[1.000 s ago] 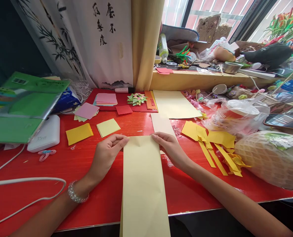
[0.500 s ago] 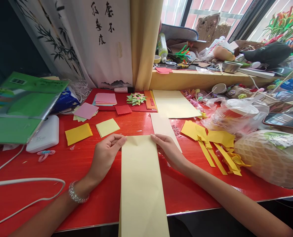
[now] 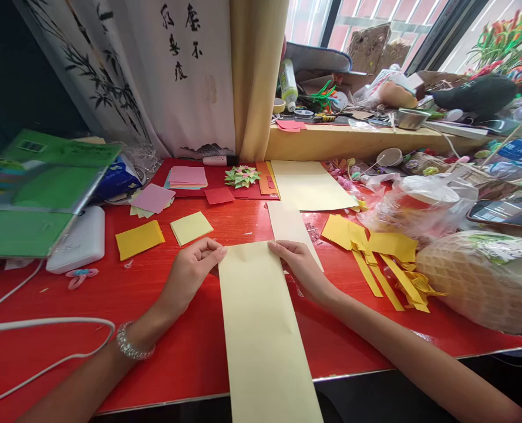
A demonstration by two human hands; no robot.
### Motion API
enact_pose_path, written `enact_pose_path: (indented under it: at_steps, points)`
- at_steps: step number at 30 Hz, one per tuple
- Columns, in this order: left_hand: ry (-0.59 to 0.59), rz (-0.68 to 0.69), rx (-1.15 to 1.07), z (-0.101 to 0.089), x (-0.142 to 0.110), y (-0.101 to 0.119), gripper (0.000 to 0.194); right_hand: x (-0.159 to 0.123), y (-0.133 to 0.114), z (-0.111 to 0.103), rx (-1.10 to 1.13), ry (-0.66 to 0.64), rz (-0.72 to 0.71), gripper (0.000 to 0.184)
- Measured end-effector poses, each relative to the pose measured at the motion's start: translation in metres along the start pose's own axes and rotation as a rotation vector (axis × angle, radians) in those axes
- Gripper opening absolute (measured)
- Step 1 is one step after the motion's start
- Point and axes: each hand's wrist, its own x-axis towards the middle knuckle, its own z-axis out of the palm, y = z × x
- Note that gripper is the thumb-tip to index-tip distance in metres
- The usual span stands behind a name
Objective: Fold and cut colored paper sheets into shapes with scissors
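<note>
A long pale yellow paper strip (image 3: pixel 261 317) lies on the red table (image 3: pixel 111 288) and hangs over its near edge. My left hand (image 3: pixel 190 271) pinches the strip's far left corner, a beaded bracelet on its wrist. My right hand (image 3: pixel 300 267) pinches the far right corner. Just beyond my right hand lies a narrower cream strip (image 3: pixel 289 226), and behind that a larger cream sheet (image 3: pixel 309 185).
Yellow paper offcuts (image 3: pixel 384 258) lie to the right beside plastic bags (image 3: pixel 423 205) and a netted melon (image 3: pixel 476 282). Small coloured squares (image 3: pixel 164 232), a folded paper star (image 3: pixel 242 176), a white power bank (image 3: pixel 78 241), a green folder (image 3: pixel 36 188) and a white cable (image 3: pixel 44 323) sit left.
The strip's near end has swung to the right, so the strip now lies at a slant. Both hands keep hold of its far corners.
</note>
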Motion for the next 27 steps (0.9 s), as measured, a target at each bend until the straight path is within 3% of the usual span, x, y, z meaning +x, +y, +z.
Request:
enact_pose_path:
  at_steps: [4,8,10,16,24,27]
  points:
    - [-0.062,0.021,0.2,-0.002,0.003,0.003,0.023,-0.001,0.001,0.002,-0.134,-0.066,-0.013,0.036]
    - [-0.312,0.054,0.359,-0.002,0.001,0.007,0.025,-0.005,0.003,0.01,-0.383,-0.189,-0.047,0.038]
    - [-0.38,0.067,0.394,0.0,-0.001,0.007,0.027,-0.008,0.005,0.014,-0.471,-0.234,-0.062,0.04]
    - [-0.338,0.178,0.417,0.008,-0.005,0.002,0.026,-0.013,0.004,0.018,-0.568,-0.282,-0.138,0.04]
    - [-0.239,0.528,0.598,0.01,-0.011,0.0,0.015,-0.013,0.005,0.021,-0.68,-0.304,-0.186,0.037]
    - [-0.2,0.558,0.668,0.012,-0.012,-0.003,0.015,-0.012,0.005,0.022,-0.686,-0.309,-0.184,0.035]
